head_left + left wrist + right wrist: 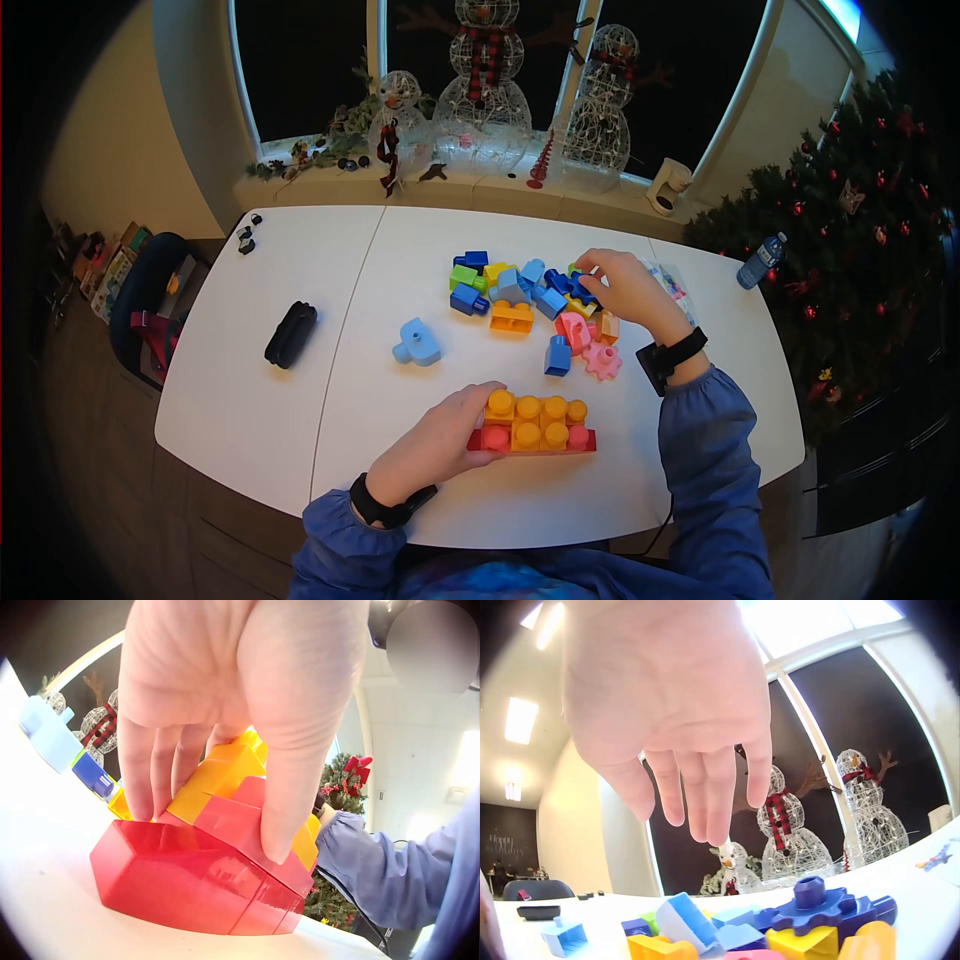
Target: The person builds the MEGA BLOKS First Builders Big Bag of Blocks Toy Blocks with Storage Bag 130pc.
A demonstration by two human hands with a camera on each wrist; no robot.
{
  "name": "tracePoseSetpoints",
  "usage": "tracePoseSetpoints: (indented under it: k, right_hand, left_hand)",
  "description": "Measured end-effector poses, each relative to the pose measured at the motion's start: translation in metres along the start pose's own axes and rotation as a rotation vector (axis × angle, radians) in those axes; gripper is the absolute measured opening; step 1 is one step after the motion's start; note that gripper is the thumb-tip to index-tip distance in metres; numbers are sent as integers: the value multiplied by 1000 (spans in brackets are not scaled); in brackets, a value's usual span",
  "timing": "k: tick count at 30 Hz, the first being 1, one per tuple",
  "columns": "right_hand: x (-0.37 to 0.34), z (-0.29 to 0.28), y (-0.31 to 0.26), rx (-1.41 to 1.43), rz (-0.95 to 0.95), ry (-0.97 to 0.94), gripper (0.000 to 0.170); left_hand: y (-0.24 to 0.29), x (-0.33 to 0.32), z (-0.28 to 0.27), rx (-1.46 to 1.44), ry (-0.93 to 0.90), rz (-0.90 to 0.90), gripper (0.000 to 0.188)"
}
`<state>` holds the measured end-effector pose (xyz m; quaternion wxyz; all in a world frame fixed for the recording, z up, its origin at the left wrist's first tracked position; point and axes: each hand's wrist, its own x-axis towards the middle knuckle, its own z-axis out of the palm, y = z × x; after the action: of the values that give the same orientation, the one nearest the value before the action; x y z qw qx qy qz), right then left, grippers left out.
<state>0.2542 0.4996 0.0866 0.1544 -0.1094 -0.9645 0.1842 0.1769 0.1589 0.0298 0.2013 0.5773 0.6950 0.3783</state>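
My left hand grips a stack of toy building blocks at its left end, thumb on one side and fingers on the other. The stack has a red base, with orange-yellow and pinkish-red studded blocks on top. Over the far right of a loose block pile, my right hand hovers with fingers pointing down and nothing between them. Beneath it lie a dark blue gear-shaped block and a yellow block. Nearer in the pile are a pink gear block and a blue block.
A light blue block stands apart, left of the pile. Farther left on the white table lies a black case. A water bottle stands at the right edge. Wire snowmen line the windowsill, and a decorated tree stands right.
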Motion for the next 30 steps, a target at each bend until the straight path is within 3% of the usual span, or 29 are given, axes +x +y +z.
tracePoseSetpoints:
  k: [3, 6, 12, 15, 18, 22, 25, 30]
  right_hand:
    - [0, -10, 13, -240, 288, -159, 25]
    - [-9, 5, 43, -460, 403, -262, 36]
    - [-39, 33, 62, -159, 506, -188, 49]
    - [-52, 29, 55, -162, 519, -100, 51]
    - [-77, 14, 17, 144, 298, 108, 45]
    - [-116, 10, -30, 508, 126, 195, 39]
    - [-145, 13, -46, 747, 147, 59, 42]
    - [-158, 29, -50, 630, -21, 14, 39]
  left_hand:
    - [1, 0, 0, 6, 7, 11, 76]
    - [0, -1, 0, 24, 21, 30, 77]
    - [2, 0, 0, -35, -4, -16, 79]
    - [2, 0, 0, -56, -4, -20, 81]
    - [1, 0, 1, -18, 3, -9, 78]
    - [2, -1, -1, 14, 6, -10, 77]
    - [2, -1, 0, 2, 4, -8, 77]
    - [3, 0, 0, -7, 7, -6, 75]
